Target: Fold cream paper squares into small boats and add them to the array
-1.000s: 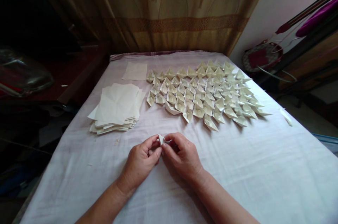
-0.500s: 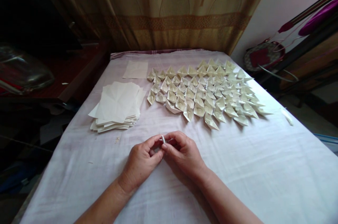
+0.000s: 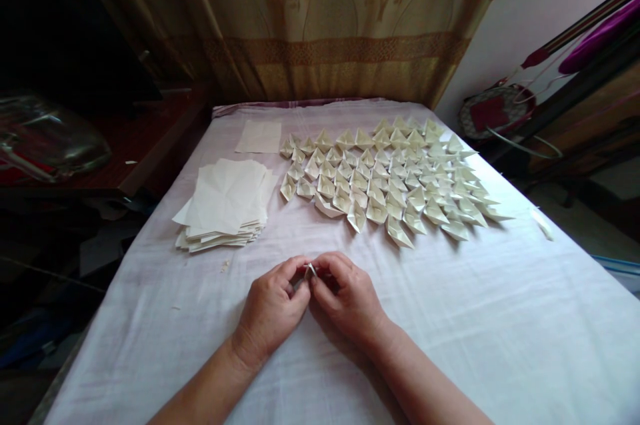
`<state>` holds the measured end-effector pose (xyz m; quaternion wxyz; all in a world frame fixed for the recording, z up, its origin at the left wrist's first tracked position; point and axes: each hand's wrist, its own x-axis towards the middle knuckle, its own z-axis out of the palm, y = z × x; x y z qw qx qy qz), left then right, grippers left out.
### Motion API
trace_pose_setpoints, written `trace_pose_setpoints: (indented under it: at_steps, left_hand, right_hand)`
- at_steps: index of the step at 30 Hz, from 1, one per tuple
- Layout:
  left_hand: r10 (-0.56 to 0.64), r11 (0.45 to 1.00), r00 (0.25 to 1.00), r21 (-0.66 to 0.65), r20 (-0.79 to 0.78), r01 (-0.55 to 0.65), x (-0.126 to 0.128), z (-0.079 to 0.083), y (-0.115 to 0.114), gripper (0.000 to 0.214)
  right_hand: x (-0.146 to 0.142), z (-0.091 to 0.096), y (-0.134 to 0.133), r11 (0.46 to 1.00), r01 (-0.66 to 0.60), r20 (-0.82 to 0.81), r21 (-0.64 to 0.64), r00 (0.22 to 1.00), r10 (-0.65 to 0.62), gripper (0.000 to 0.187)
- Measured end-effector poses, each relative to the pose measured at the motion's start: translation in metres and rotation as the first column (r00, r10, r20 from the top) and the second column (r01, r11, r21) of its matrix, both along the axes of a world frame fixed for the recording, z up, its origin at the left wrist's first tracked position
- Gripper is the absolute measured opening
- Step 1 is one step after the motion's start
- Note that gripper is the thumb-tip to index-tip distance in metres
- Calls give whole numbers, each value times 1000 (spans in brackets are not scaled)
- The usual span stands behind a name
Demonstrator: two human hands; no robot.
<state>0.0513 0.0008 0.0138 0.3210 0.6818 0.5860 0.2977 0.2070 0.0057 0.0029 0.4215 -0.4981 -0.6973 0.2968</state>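
Observation:
Between my fingertips is a small piece of folded paper point(image 3: 311, 270), mostly hidden by the fingers. My left hand point(image 3: 277, 303) pinches it from the left, thumb and forefinger closed. From the other side my right hand point(image 3: 350, 291) grips the same piece. Beyond the hands, rows of folded paper boats point(image 3: 376, 179) cover the table's far right half. A stack of square white paper sheets point(image 3: 227, 197) lies to the left of the boats, its edges uneven.
A single paper sheet point(image 3: 259, 137) lies behind the stack. The table has a pale cloth point(image 3: 480, 325), with a white scrap point(image 3: 542, 225) near its right edge. A patterned curtain point(image 3: 320, 25) hangs behind. On the left stands a dark red cabinet point(image 3: 165, 145) with a clear container point(image 3: 55, 138).
The top of the folded paper has spread from a narrow strip into a small peak between my fingertips. My hands stay close together in nearly the same place; the view has shifted slightly.

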Motion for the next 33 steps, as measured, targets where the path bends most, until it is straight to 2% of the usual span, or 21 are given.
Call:
trace_pose_setpoints:
  at_steps: [6, 9, 12, 16, 21, 26, 33]
  left_hand:
    - [-52, 975, 990, 206, -132, 78, -5, -4, 0, 36]
    - [-44, 958, 976, 269, -215, 103, -8, -6, 1, 36]
    - [-61, 938, 959, 311, -277, 150, -14, -7, 1, 35]
    - [-148, 903, 939, 346, -309, 256, -23, -7, 2, 38]
    - [-198, 875, 902, 346, -383, 339, -29, -4, 4, 37]
    - [-186, 853, 865, 360, -467, 378, -29, -1, 4, 35]
    - [-223, 813, 867, 406, -445, 417, -30, 2, 1, 26]
  right_hand:
    - [0, -5, 0, 982, 16, 116, 189, 992, -38, 26]
    - [2, -7, 0, 973, -2, 165, 230, 986, -37, 28]
    - [3, -6, 0, 970, -28, 197, 241, 980, -21, 26]
    - [4, -3, -2, 971, -74, 236, 229, 972, 19, 19]
    - [7, -2, -3, 958, -111, 311, 263, 950, 25, 23]
    - [10, -1, -3, 956, -120, 384, 267, 923, 9, 21]
    - [11, 2, -2, 961, -155, 427, 228, 903, 44, 19]
